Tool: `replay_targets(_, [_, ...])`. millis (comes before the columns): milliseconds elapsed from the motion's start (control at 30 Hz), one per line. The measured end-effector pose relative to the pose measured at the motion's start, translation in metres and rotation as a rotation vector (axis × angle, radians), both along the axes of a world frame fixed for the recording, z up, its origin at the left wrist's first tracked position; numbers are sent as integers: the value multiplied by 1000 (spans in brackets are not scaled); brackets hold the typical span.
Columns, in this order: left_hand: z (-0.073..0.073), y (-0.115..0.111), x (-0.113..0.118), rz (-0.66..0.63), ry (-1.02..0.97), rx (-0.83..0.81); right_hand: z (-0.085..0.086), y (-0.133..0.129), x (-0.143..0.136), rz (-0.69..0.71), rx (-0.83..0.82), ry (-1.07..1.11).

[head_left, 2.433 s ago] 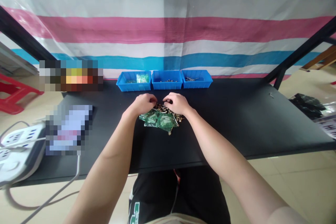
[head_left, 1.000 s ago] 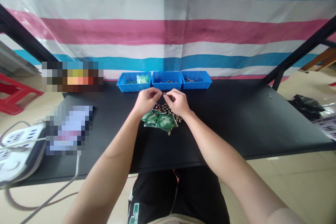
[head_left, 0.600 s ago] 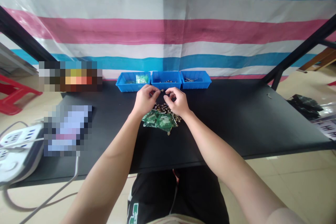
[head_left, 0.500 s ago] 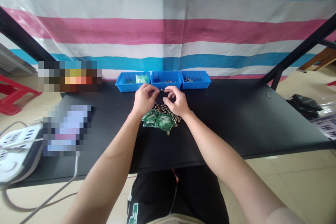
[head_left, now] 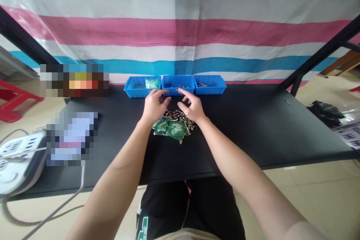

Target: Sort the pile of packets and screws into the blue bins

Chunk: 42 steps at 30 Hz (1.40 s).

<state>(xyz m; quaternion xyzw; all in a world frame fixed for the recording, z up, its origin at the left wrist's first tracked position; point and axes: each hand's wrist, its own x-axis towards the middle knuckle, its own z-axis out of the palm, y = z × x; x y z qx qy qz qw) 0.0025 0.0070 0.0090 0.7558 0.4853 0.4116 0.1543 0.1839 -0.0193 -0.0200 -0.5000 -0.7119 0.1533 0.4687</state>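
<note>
My left hand (head_left: 155,105) is over the near side of the middle blue bin (head_left: 177,84), thumb and fingers apart with nothing between them. Opposite it, my right hand (head_left: 192,105) also has its fingers spread and holds nothing that I can see. Small metal parts lie inside the middle bin. Below my hands, on the black table, is a pile of small metal pieces (head_left: 180,114), too small to name exactly. Flat green packets (head_left: 173,129) in clear plastic lie against the front of the pile.
A left blue bin (head_left: 140,92) contains a green packet, and a right blue bin (head_left: 213,89) contains thin metal pieces. On the table's left are a blurred-out flat object (head_left: 73,138) and a white power strip (head_left: 22,161) with cables. Black frame posts (head_left: 312,58) flank the table.
A small metal piece was between my left fingertips; now it is gone from them. Both hands have opened, and my right hand has shifted slightly right.
</note>
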Motion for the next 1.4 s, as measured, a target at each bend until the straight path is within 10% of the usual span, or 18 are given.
replay_targets(567, [-4, 2, -2, 31, 4, 41, -19, 22, 15, -125, -94, -134])
replay_targets(900, [0, 12, -18, 40, 329, -248, -23, 20, 10, -109, 55, -57])
replay_targets(1400, [-7, 18, -21, -188, 511, -318, -24, 16, 0, -58, 80, -66])
